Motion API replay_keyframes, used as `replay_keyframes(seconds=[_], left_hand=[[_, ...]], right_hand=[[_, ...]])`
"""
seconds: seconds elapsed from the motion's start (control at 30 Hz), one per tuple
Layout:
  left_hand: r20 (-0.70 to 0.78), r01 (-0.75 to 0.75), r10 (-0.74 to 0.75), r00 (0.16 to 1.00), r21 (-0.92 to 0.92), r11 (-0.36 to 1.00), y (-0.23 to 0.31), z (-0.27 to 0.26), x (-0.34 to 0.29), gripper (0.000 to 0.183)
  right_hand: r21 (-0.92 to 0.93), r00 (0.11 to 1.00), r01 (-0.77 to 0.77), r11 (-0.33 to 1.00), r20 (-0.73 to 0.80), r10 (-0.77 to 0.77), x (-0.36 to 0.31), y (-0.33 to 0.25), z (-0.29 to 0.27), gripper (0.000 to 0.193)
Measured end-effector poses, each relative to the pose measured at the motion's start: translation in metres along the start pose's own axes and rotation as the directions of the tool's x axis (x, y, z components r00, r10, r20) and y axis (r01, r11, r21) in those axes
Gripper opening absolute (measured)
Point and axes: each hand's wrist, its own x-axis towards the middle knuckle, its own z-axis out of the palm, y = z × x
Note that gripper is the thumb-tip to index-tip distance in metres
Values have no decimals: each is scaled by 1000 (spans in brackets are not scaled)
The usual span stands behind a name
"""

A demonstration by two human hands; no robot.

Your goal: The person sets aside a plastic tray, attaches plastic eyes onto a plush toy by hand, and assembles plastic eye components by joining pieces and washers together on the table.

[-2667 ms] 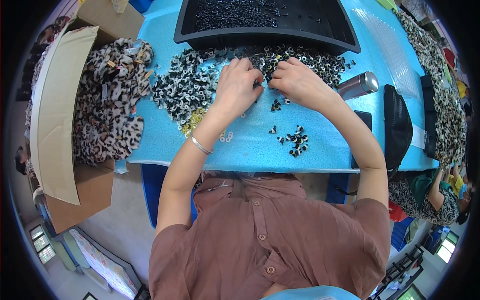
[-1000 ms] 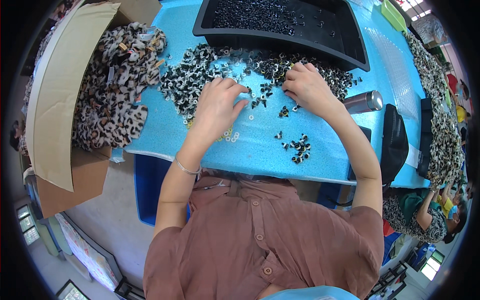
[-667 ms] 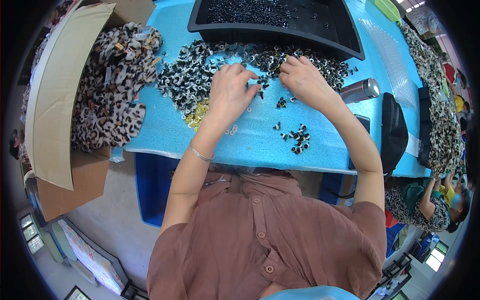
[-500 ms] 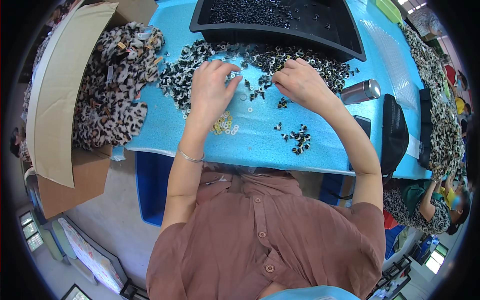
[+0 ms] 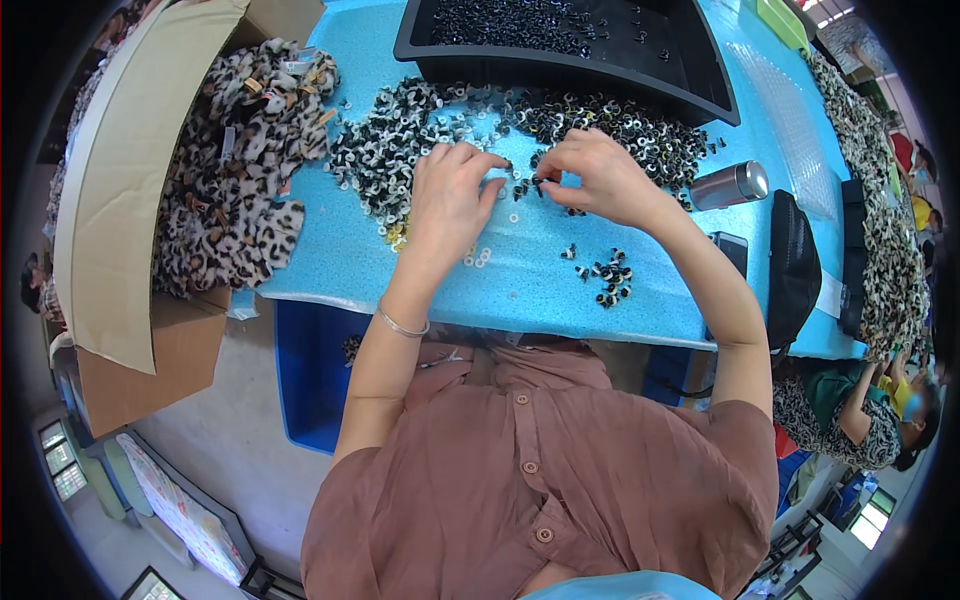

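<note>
My left hand (image 5: 452, 198) is half curled over the blue table cover, thumb and forefinger apart, its forefinger tip beside a few small dark pieces. Just to its right, my right hand (image 5: 603, 178) pinches a tiny black piece (image 5: 540, 184) between thumb and forefinger. Beyond the hands spread a heap of black and white ring-like pieces (image 5: 385, 135) and a heap of black pieces with pale rings (image 5: 650, 130). White rings (image 5: 482, 257) and yellow rings (image 5: 394, 238) lie by my left wrist. A small group of black and white pieces (image 5: 610, 275) sits nearer me, right of centre.
A black tray (image 5: 560, 72) of small black pieces stands at the back. On the left is a cardboard box (image 5: 110, 190) with spotted plush fabric (image 5: 235, 170). A metal flask (image 5: 728, 186), a phone (image 5: 730, 250) and a black bag (image 5: 790, 270) lie on the right.
My left hand has moved right and slightly nearer me, and its wrist now covers part of the yellow rings. My right hand has come slightly nearer me, holding the tiny black piece.
</note>
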Motion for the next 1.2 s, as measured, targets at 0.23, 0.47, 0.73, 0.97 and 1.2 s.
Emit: replay_keyframes(seconds=[0.23,0.47,0.73,0.97,1.2], left_hand=[[-2,32,-32,999,0,999,-7,-8,-1,16],[43,21,-21,999,4,1000,-4,-5,-2,16],[69,-4,3,998,11,1000,-5,-2,11,15],[41,-59,58,997,34,998,-10,-5,20,14],[-256,67,-108,961,-164,984,-15,-40,-25,13]], right_hand=[[-151,997,39,988,67,-29,0,-2,17,12],[-253,985,41,967,174,4,2,-4,13,14],[-91,999,11,996,40,-7,-6,1,-34,11],[-493,907,-388,778,-353,229,40,-2,-146,41],[-347,986,148,926,-25,-167,36,-2,-16,10]])
